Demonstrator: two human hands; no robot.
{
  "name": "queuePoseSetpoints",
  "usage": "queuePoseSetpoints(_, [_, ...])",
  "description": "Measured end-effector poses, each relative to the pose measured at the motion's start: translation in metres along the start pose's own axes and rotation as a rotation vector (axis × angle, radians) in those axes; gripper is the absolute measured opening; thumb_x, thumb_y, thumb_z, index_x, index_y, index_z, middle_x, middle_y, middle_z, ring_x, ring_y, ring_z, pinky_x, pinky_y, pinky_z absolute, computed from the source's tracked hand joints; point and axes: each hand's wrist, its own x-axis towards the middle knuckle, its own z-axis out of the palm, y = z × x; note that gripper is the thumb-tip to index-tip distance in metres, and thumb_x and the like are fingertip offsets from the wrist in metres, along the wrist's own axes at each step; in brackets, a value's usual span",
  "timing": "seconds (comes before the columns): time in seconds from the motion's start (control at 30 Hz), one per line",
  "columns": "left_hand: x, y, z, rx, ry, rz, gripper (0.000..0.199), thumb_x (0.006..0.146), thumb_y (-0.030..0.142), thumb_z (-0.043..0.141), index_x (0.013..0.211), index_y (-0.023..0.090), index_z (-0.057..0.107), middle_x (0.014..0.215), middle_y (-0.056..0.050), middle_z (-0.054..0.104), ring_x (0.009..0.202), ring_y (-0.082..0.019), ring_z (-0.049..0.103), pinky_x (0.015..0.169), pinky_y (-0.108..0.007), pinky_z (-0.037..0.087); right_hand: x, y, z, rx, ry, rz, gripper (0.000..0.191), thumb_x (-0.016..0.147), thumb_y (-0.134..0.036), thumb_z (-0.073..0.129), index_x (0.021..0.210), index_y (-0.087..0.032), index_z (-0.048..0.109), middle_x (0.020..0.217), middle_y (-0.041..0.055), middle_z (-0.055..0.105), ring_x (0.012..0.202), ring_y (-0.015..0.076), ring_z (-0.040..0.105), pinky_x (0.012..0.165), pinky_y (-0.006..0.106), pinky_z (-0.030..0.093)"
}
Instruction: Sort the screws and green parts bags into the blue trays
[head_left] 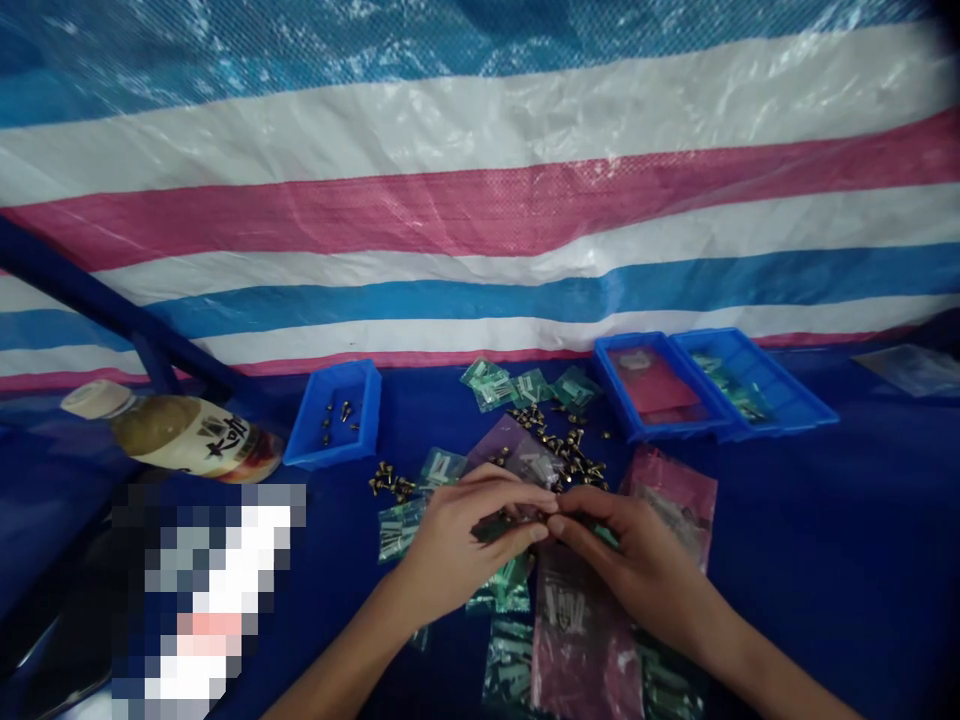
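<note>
Where the left hand (465, 525) and right hand (634, 540) come nearly tip to tip in the head view, the fingers (525, 495) are set narrow; what, if anything, they pinch cannot be told. Small brass-coloured parts (575, 463) lie scattered just beyond the fingers on the blue bench (795, 520). Nearer the person than the fingers lie a pink bag (589, 650) and green packets (510, 665). One blue tray (337, 387) stands beyond them to the left, paired trays (784, 392) to the right.
</note>
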Motion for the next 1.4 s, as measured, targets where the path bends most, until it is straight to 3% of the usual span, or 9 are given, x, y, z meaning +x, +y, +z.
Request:
queuePoseSetpoints(0.2, [0.001,-0.003,0.005,0.043,0.032,0.14,0.024,0.081,0.015,0.075,0.104,0.02,0.071,0.099,-0.005,0.072,0.094,-0.017,0.064,0.09,-0.029,0.05,0.0,0.0,-0.001,0.136,-0.048,0.045,0.031,0.096,-0.043,0.05,0.079,-0.021,0.065,0.077,-0.0023,0.065,0.074,0.0135,0.057,0.067,0.021,0.043])
queuePoseSetpoints(0.37, [-0.002,-0.008,0.009,0.05,0.094,0.08,0.02,0.084,0.014,0.071,0.103,0.02,0.071,0.093,-0.004,0.072,0.086,-0.015,0.065,0.08,-0.026,0.052,-0.001,-0.004,0.0,0.122,-0.057,0.025,0.027,0.097,-0.04,0.048,0.094,-0.023,0.068,0.084,-0.0019,0.068,0.081,0.0145,0.061,0.073,0.023,0.045])
queuePoseSetpoints(0.5, [-0.002,-0.012,0.003,0.132,0.111,0.011,0.02,0.087,0.014,0.067,0.106,0.022,0.07,0.092,-0.002,0.07,0.084,-0.013,0.065,0.076,-0.024,0.052,0.001,0.0,-0.002,-0.076,0.07,-0.038,0.022,0.098,-0.035,0.049,0.101,-0.025,0.068,0.088,-0.0005,0.069,0.083,0.0155,0.063,0.073,0.026,0.046])
queuePoseSetpoints(0.67, [0.001,-0.018,-0.012,0.374,0.061,-0.066,0.017,0.093,0.018,0.059,0.107,0.023,0.067,0.096,-0.001,0.069,0.09,-0.016,0.061,0.082,-0.029,0.049,0.005,0.016,-0.005,-0.437,0.229,-0.244,0.018,0.098,-0.022,0.049,0.105,-0.021,0.065,0.099,0.0044,0.066,0.092,0.0197,0.058,0.079,0.034,0.047])
queuePoseSetpoints(0.9, [0.0,-0.02,-0.012,0.518,-0.016,0.009,0.015,0.096,0.021,0.053,0.102,0.02,0.067,0.095,-0.003,0.068,0.089,-0.018,0.056,0.083,-0.035,0.048,0.008,0.023,-0.015,-0.685,0.052,-0.287,0.01,0.093,-0.024,0.058,0.099,-0.022,0.065,0.099,0.0056,0.061,0.096,0.0241,0.052,0.079,0.04,0.048])
queuePoseSetpoints(1.1, [-0.001,-0.019,-0.008,0.619,-0.023,0.088,0.016,0.097,0.02,0.051,0.102,0.018,0.066,0.091,-0.004,0.068,0.086,-0.019,0.055,0.082,-0.036,0.049,0.008,0.024,-0.006,-0.781,-0.002,-0.33,0.007,0.09,-0.019,0.061,0.096,-0.019,0.064,0.098,0.0072,0.06,0.096,0.0253,0.052,0.081,0.043,0.05])
queuePoseSetpoints(1.27, [0.0,-0.018,-0.006,0.645,-0.039,0.117,0.017,0.097,0.02,0.05,0.102,0.017,0.066,0.089,-0.005,0.068,0.084,-0.019,0.056,0.081,-0.036,0.05,0.008,0.023,-0.003,-0.736,-0.017,-0.37,0.012,0.092,-0.011,0.053,0.088,-0.019,0.061,0.091,0.0056,0.06,0.089,0.0213,0.055,0.08,0.039,0.049])
queuePoseSetpoints(1.4, [0.0,-0.016,-0.004,0.617,-0.04,0.119,0.016,0.096,0.017,0.051,0.102,0.016,0.066,0.09,-0.005,0.068,0.085,-0.019,0.056,0.081,-0.035,0.05,0.006,0.014,-0.006,-0.544,0.006,-0.31,0.012,0.089,-0.01,0.054,0.087,-0.02,0.061,0.088,0.0037,0.063,0.083,0.0185,0.059,0.073,0.032,0.05])
